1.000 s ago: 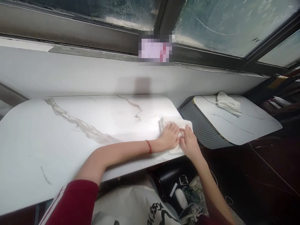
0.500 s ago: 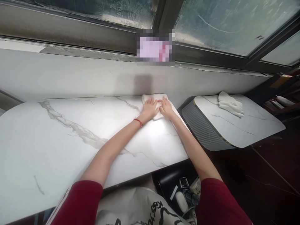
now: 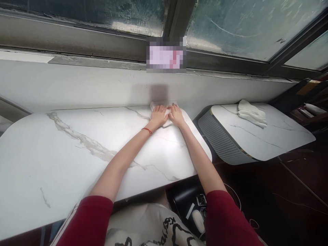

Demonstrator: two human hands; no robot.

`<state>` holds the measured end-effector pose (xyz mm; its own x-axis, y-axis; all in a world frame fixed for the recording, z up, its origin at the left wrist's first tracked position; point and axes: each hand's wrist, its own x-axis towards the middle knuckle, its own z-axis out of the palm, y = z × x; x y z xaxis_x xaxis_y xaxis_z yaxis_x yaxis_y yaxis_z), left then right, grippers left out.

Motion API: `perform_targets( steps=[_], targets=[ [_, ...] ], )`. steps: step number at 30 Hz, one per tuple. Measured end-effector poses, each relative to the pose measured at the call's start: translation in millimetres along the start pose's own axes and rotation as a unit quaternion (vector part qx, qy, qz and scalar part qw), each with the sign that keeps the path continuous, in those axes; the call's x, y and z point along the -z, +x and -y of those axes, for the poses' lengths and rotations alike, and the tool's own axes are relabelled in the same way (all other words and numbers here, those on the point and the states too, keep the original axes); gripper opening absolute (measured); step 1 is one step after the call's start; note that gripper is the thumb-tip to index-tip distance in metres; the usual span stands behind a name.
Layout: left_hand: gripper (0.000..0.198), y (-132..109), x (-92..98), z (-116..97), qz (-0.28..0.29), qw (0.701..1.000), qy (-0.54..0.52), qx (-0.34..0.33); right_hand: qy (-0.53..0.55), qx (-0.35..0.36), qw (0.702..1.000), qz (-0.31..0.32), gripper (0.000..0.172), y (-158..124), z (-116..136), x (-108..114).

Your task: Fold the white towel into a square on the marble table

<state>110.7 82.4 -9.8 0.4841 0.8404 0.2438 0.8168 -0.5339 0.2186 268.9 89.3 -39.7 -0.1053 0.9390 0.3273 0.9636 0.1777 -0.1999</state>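
Note:
A folded white cloth lies at the far edge of the white marble-patterned table, close against the wall. My left hand, with a red string bracelet at its wrist, rests flat on the cloth with its fingers stretched out. Beside it, my right hand presses on the right part of the cloth, fingers also extended. The thumbs nearly meet between the hands. Much of the cloth is hidden under both palms.
To the right stands a cabinet with a marble-patterned top and a crumpled white cloth on it. A wall and window frame rise behind the table. Below its front edge, a black container holds several small items.
Both hands and the cloth under them have shifted slightly left along the table's far edge. More of the table's rounded right corner now shows beside my right arm.

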Motion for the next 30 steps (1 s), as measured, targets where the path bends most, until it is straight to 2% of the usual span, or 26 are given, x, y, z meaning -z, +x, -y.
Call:
perform_targets(
  steps=[5,9,12,17,20,23,26,30],
  targets=[
    [0.057,-17.1,6.6,-4.1,0.013,0.999,0.032,0.001,-0.018,-0.003,1.000,0.000,0.052,-14.0,12.6,5.3],
    [0.059,-52.6,11.7,-8.0,0.018,0.998,0.052,-0.026,-0.037,0.023,0.999,0.028,0.052,-50.0,27.9,13.6],
    [0.058,-89.5,17.9,-15.5,0.018,0.996,0.060,-0.060,-0.062,0.037,0.997,0.027,0.051,-91.8,43.2,22.3],
    [0.057,-161.1,29.4,-42.8,0.022,0.990,0.092,-0.108,-0.075,0.055,0.995,-0.021,0.046,-178.2,76.5,44.6],
    [0.057,-205.9,34.1,-63.6,0.022,0.981,0.139,-0.133,-0.067,0.066,0.995,-0.039,0.047,-228.8,100.3,60.9],
    [0.056,-237.9,38.6,-77.6,0.010,0.967,0.199,-0.157,-0.056,0.072,0.995,-0.031,0.050,-263.3,119.8,71.9],
    [0.058,-246.8,43.2,-79.7,0.004,0.961,0.207,-0.185,-0.050,0.060,0.996,-0.032,0.053,-274.8,128.5,73.6],
    [0.060,-232.5,45.7,-70.4,0.027,0.961,0.197,-0.191,-0.051,0.053,0.997,-0.031,0.053,-261.9,126.1,65.8]
  ],
)
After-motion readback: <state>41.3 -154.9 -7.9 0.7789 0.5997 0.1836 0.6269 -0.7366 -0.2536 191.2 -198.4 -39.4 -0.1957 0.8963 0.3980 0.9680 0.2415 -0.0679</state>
